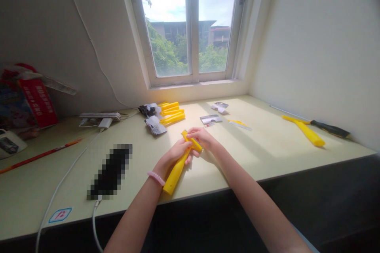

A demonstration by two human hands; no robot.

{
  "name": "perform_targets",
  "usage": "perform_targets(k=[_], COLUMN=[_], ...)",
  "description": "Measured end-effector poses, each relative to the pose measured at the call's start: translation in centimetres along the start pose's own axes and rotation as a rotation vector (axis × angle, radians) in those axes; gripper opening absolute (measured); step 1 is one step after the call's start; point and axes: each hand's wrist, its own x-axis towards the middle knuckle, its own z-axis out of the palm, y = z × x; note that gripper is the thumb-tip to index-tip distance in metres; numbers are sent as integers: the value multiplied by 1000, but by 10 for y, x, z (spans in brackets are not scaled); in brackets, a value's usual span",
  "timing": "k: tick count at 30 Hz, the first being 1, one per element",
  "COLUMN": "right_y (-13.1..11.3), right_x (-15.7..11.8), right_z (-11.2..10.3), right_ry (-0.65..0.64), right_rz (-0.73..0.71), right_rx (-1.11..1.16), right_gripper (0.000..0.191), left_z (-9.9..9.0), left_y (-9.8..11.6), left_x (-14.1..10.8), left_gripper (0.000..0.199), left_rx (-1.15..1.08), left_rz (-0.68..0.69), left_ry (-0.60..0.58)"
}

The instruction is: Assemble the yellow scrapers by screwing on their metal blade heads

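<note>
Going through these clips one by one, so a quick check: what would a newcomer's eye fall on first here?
The bright window at top centre stands out first. Below it, the left hand and right hand hold a yellow plastic bar over the desk. Further back, a pile of yellow bars lies beneath the window.

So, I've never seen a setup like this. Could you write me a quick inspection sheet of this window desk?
surface: pale green desk, partly sunlit.
job's things: yellow plastic hammer in hand; yellow sticks and small packets beyond; second yellow hammer beside a black-handled tool.
clutter: red pencil, red box, blurred dark slab.
grips: left hand wraps the handle; right hand holds the head.
cables: white cable along the desk; power strip with white charger.
surroundings: window showing trees and a building.
</note>
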Motion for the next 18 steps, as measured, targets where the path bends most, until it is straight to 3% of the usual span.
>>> perform_targets(k=[5, 11, 14, 18], right_y=[-1, -6, -12, -19], right_x=[-3, -7, -10, -17], right_z=[-1, -5, -7, -8], right_ry=[10, -88, 10, -18], right_rz=[-45, 17, -39, 15], right_rx=[-71, -61, -192, -387], right_gripper=[17, 22, 13, 12], left_z=[-1, 1, -1, -4], left_y=[-1, 4, 4, 1], left_x=[1, -3, -4, -3], left_gripper=[31, 29, 26, 26], left_rx=[19, 13, 24, 25], left_rz=[22, 32, 26, 48], left_ry=[-5, 42, 69, 83])
